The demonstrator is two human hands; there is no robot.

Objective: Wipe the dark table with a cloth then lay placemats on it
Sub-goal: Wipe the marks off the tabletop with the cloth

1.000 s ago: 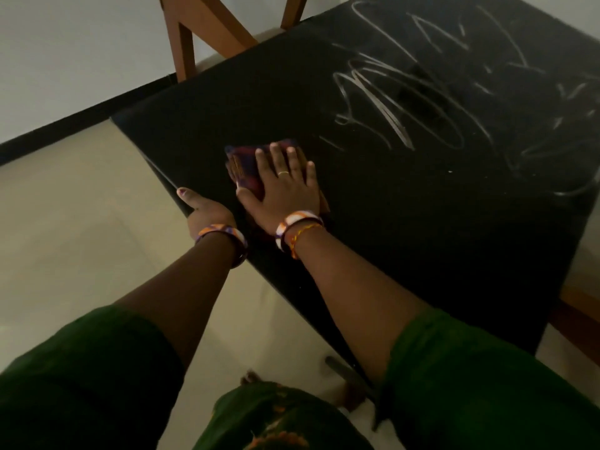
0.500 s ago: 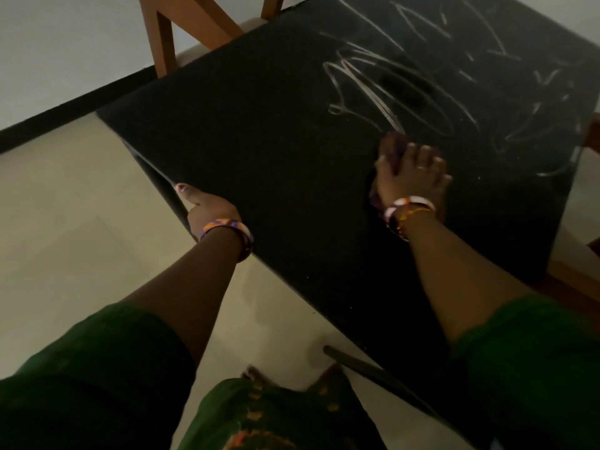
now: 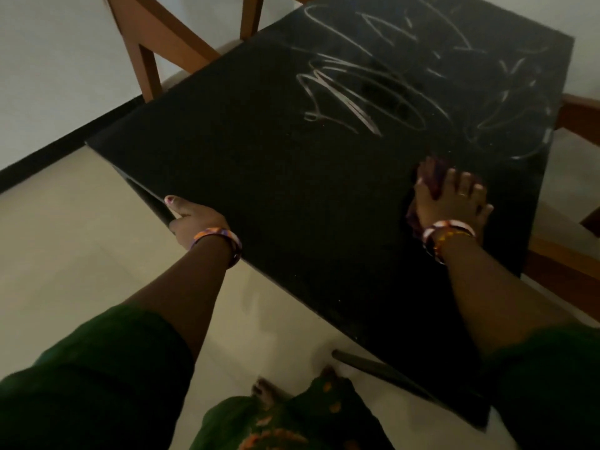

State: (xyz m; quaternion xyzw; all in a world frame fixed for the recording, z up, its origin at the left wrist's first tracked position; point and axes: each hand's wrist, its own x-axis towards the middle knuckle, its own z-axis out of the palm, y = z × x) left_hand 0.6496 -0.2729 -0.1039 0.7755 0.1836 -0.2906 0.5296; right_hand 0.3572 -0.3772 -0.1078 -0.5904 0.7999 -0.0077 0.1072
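Both hands busy: right hand [image 3: 449, 203] presses flat, fingers spread, on dark red cloth [image 3: 435, 175] near dark table's [image 3: 259, 164] right edge; white scribbles [image 3: 357, 95] lie ahead-left. Left hand [image 3: 194, 222] grips near edge. No placemats visible.

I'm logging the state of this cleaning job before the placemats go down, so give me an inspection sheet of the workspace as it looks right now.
Surface: dark table, pale scribbled streaks over its far half; near half looks plain.
Job's things: reddish cloth flat on the table under the right hand; no placemats seen.
Clutter: nothing seen.
Hands: right hand presses the cloth with spread fingers; left hand holds the table's near-left edge, thumb on top.
Cables: nothing seen.
Surroundings: wooden chair at the far-left side, more wooden furniture at right, pale tiled floor.
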